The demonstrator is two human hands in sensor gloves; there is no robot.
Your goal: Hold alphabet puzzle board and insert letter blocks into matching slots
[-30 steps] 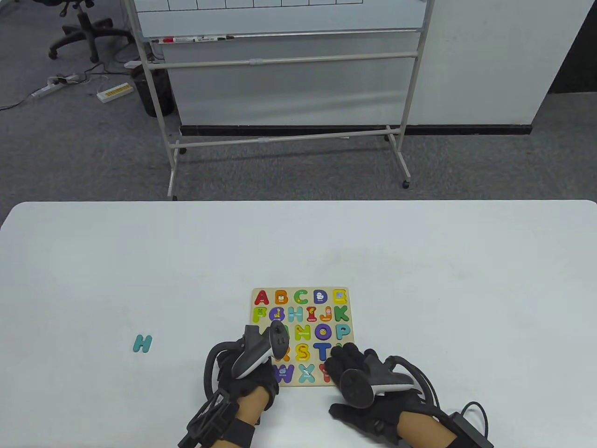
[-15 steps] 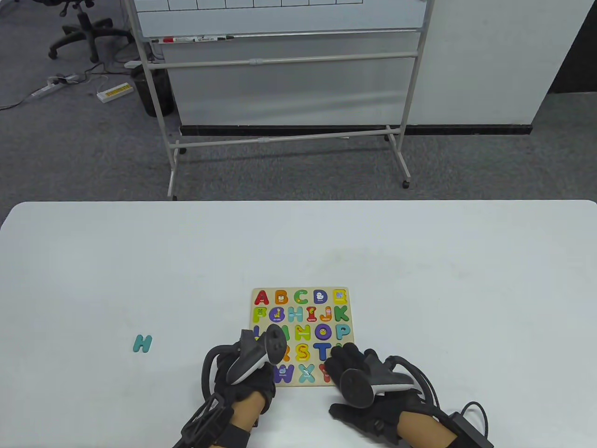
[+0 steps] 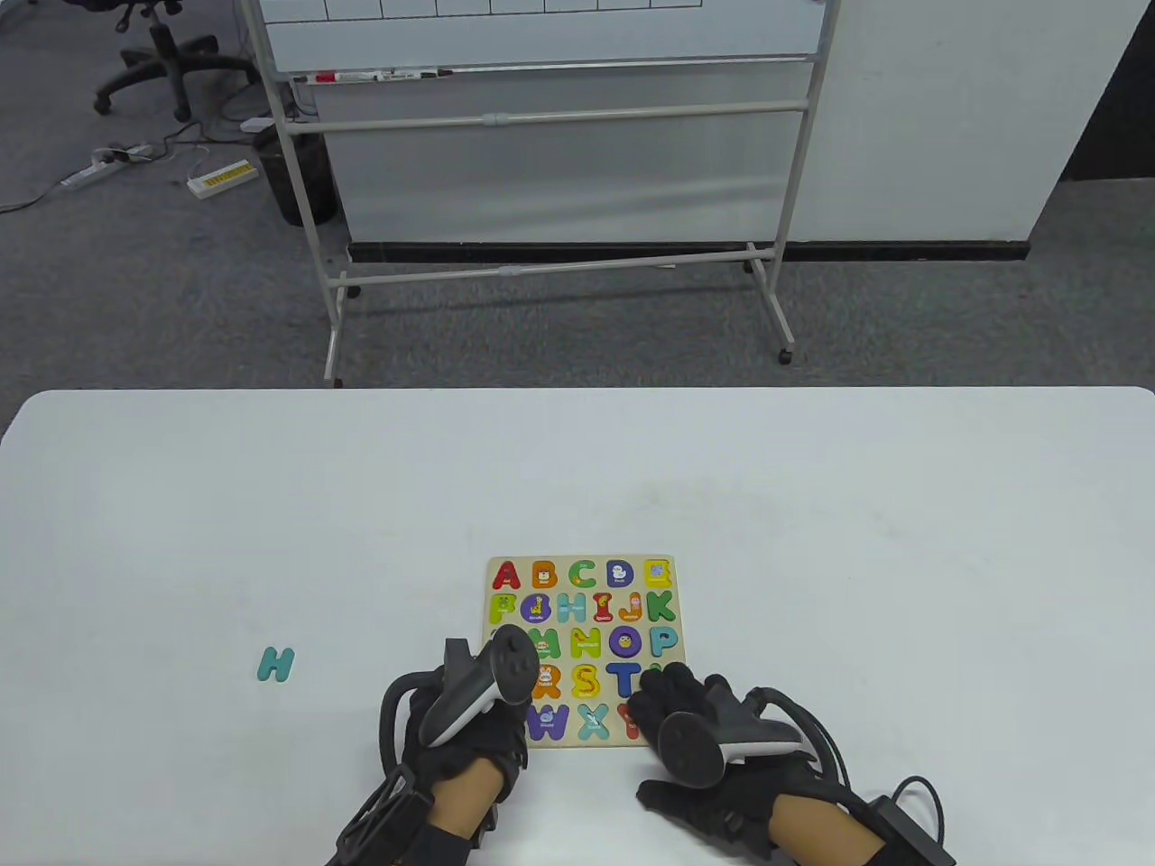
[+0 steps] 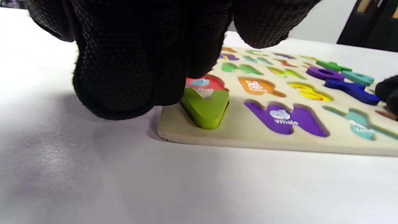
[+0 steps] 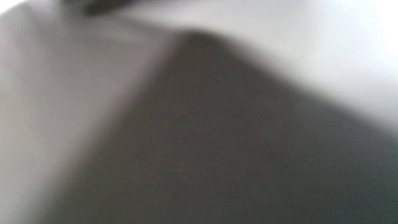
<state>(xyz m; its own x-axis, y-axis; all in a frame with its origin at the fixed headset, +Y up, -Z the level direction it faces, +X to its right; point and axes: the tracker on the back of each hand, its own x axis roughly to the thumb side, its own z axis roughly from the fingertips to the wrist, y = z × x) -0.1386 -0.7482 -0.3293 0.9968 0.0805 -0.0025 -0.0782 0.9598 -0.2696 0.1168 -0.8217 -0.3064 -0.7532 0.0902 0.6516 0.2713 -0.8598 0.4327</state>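
Square pale wooden alphabet puzzle board (image 3: 669,603) lies flat on the white table (image 3: 812,505), directly ahead of both hands, its near edge between them. Most slots show coloured letters.

Left hand (image 3: 469,731), black sensor glove, grey tracker on its back, sits at the board's near-left corner. In the left wrist view the gloved fingers (image 4: 124,62) curl down over that corner and touch the lime-green wooden V block (image 4: 205,107). The V stands proud of the board surface at its slot, tilted, not seated flush. Whether the fingers pinch it or only press on it, cannot tell; the fingertips hide the contact.

Just right of the V, the purple W slot with whale picture (image 4: 286,119) is visible, then a teal X recess. Beyond the V: a red Q recess, an orange R recess, a yellow S, a dark blue T block.

Right hand (image 3: 713,731), same glove and tracker, rests at the board's near-right corner, fingers spread flat and reaching onto the board by the T. It grips nothing that shows. Right wrist view is a grey blur, unreadable.

A loose teal wooden H block (image 3: 276,664) lies on the table well to the left of the left hand, apart from the board.
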